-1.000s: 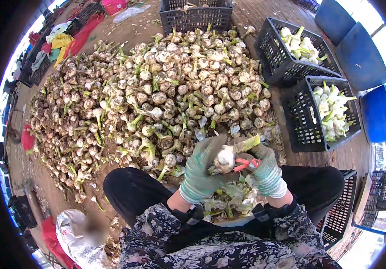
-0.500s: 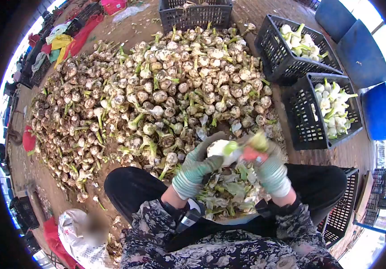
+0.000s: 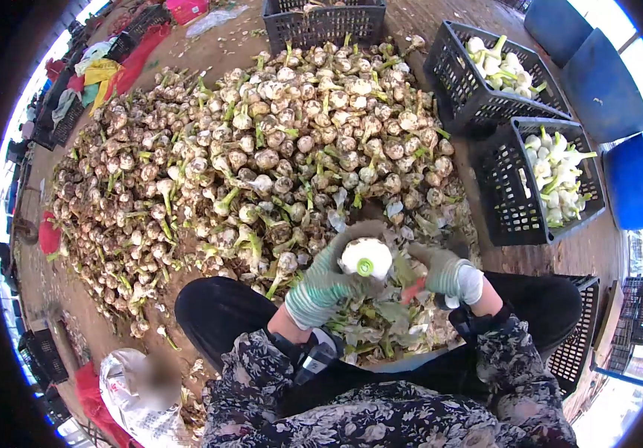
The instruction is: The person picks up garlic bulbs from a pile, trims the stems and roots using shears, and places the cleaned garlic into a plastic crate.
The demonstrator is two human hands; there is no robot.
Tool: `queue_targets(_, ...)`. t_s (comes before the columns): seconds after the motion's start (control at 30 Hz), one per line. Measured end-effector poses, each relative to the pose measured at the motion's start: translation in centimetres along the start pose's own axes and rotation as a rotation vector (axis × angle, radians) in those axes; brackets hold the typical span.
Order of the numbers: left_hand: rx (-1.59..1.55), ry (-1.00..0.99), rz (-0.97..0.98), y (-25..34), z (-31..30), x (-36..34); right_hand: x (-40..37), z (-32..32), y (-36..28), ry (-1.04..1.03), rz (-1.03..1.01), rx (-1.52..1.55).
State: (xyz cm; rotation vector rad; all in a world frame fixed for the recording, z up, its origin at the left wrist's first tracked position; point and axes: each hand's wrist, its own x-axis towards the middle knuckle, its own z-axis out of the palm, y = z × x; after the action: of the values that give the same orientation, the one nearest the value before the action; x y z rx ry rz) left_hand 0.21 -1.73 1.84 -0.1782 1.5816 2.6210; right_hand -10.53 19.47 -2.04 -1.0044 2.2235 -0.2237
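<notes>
Ground [image 3: 209, 52]: bare dirt littered with husk, under everything listed below.
Pile [image 3: 261, 157]: unpeeled garlic, soil-stained, with green stalk stubs pointing all ways. It fills the middle of the view, and its near edge lies just ahead of the person's knees.
Drums [image 3: 605, 97]: three, blue, in a row along the right edge, behind the right-hand crates.
Far crate [image 3: 325, 30]: black plastic mesh, touching the pile's far edge. Its contents are too hidden to tell.
Upper crate [image 3: 459, 97]: black mesh, right of the pile, partly filled with clean white garlic.
Lower crate [image 3: 504, 201]: black mesh, just beside the upper crate and nearer the person. It holds the same white garlic with green stalks, heaped toward its right side.
Side crate [image 3: 571, 355]: black mesh, by the person's right leg; the inside is not visible.
Cloths [image 3: 101, 67]: yellow, red and pale, bunched at the far left beyond the pile.
Scraps [image 3: 388, 328]: green and whitish trimmings heaped in the lap, between the two forearms.
Left hand [image 3: 321, 287]: in a green-striped glove, fingers wrapped around the bulb from below and from the left, holding it over the scraps.
Right hand [image 3: 444, 272]: in the same kind of glove, clenched on the red tool, just right of the bulb.
Bulb [image 3: 366, 257]: peeled, white and round, with the cut green stalk end facing the camera. It sits in the left hand, above the lap, at the pile's near edge.
Red tool [image 3: 413, 290]: only a sliver shows under the right hand's fingers, so its kind cannot be told.
</notes>
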Motion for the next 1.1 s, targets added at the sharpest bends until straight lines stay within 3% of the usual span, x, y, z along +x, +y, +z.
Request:
queue_targets(0.07,0.061,0.032,-0.012,0.8,-0.1,0.0,-0.1,-2.4,-1.2,-0.113,0.073,-0.037)
queue_targets(0.13,0.052,0.068,0.067,0.1,-0.6,0.2,-0.4,-3.8,-1.1,0.192,0.004,0.81)
queue_targets(0.17,0.056,0.065,0.065,0.4,-0.8,0.3,-1.3,-5.6,-3.1,0.119,-0.089,1.22)
queue_targets(0.2,0.129,0.015,0.037,0.8,-1.0,0.5,-1.0,-5.9,-3.7,0.123,-0.089,1.223)
queue_targets(0.27,0.198,-0.038,0.009,1.1,-0.5,0.6,-0.4,-6.9,-5.5,0.202,-0.36,0.581)
queue_targets(0.3,0.125,-0.052,-0.017,1.0,0.0,0.4,-0.9,-7.8,-7.5,0.012,0.052,0.96)
queue_targets(0.4,0.049,-0.058,-0.103,1.5,-0.1,-0.1,0.2,-6.9,-6.4,-0.034,-0.066,0.931)
queue_targets(0.43,0.046,-0.075,-0.12,1.6,-0.3,-0.1,0.4,-6.2,-4.8,0.031,-0.262,0.929)
queue_targets(0.47,0.043,-0.096,-0.137,1.7,-0.5,0.0,-0.1,-6.0,-4.3,0.148,-0.334,0.942)
queue_targets(0.57,-0.08,-0.048,-0.111,0.6,-0.9,0.2,-0.7,-6.4,-4.4,0.108,-0.315,0.908)
queue_targets(0.63,-0.056,0.009,-0.072,0.3,-1.2,0.3,-0.5,-5.7,-4.8,0.073,-0.113,1.155)
queue_targets(0.67,-0.055,0.007,-0.071,0.5,-1.0,0.3,-0.7,-5.4,-5.3,0.075,-0.114,1.154)
queue_targets(0.77,-0.001,0.056,-0.075,0.4,-0.5,0.2,-1.3,-5.0,-7.4,0.466,-0.055,0.763)
queue_targets(0.8,-0.001,0.056,-0.076,0.2,-0.5,0.1,-1.2,-4.8,-7.5,0.466,-0.054,0.764)
queue_targets(0.87,0.002,0.047,-0.038,0.6,-0.2,0.1,-0.7,-4.4,-7.7,0.563,-0.244,0.431)
queue_targets(0.9,-0.012,0.011,-0.124,1.5,-0.3,-0.1,-0.5,-5.0,-7.5,0.502,-0.2,0.575)
queue_targets(0.93,-0.011,0.01,-0.127,1.4,-0.3,-0.2,-0.6,-5.6,-7.5,0.428,0.007,0.911)
queue_targets(1.03,0.002,-0.058,-0.062,0.9,-0.3,0.1,-0.3,-6.0,-6.0,0.257,0.113,1.181)
queue_targets(1.1,0.121,-0.082,-0.03,0.6,-0.4,0.4,0.5,-4.0,-4.8,0.498,-0.324,0.846)
